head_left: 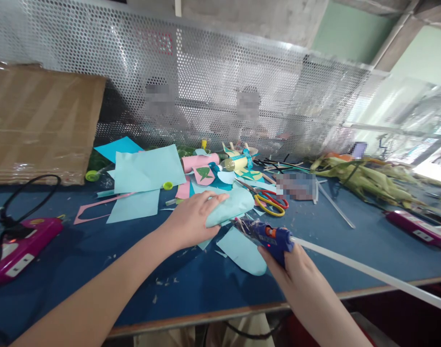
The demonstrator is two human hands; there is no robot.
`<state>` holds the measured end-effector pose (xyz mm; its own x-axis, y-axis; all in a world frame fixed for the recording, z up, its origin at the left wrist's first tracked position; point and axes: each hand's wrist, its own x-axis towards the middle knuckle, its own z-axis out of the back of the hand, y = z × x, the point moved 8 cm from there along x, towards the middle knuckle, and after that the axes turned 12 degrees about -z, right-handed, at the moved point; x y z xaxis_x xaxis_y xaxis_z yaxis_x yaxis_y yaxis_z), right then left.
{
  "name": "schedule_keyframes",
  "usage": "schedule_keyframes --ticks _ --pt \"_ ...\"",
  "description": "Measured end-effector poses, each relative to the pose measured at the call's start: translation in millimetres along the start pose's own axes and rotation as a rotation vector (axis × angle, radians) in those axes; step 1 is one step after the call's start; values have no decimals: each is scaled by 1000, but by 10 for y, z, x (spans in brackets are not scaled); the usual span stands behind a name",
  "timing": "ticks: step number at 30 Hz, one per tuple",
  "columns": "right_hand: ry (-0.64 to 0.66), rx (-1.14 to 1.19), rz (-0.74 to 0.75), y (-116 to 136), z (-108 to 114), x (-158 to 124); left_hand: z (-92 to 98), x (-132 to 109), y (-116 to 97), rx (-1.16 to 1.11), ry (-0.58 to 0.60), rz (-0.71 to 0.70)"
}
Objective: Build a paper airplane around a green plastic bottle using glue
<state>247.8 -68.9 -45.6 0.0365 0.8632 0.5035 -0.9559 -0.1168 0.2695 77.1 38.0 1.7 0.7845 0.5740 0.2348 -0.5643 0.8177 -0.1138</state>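
Observation:
My left hand is closed around a rounded light-blue paper piece, held just above the table. In my right hand is a blue hot glue gun, a long white glue stick sticking out of its back. Its nozzle points left, close to the paper piece's lower edge; whether they touch I cannot tell. A small red light shows on the gun's body. Below lies a cut light-blue paper shape with a rounded end. Scissors with red and yellow handles rest just behind the held paper.
Light-blue sheets and paper-wrapped bottles lie at the back. Magenta power strips stand left and right. Corn husks are piled back right, cardboard leans back left. Perforated metal screen borders the table.

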Motion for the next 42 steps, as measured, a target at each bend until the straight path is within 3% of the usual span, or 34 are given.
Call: schedule_keyframes --ticks 5,10,14,20,29,33,35,39,42 --pt "-118 9 -100 83 111 6 -3 4 28 -29 23 41" --pt "55 48 -20 147 22 20 15 13 20 -24 0 29" --pt "32 18 -34 92 45 33 15 12 13 -13 6 26" --pt "65 -23 90 182 68 28 9 11 20 -10 16 29" --pt "-36 -54 26 100 77 30 -9 7 42 4 -26 15" --pt "-127 26 -130 152 207 110 3 9 25 0 -14 11" --pt "-52 86 -223 140 179 157 11 8 14 -8 -16 8" --pt "225 213 -349 67 22 195 5 5 7 -20 -19 3" --pt "274 300 -396 38 40 199 -2 8 9 -21 -18 -5"
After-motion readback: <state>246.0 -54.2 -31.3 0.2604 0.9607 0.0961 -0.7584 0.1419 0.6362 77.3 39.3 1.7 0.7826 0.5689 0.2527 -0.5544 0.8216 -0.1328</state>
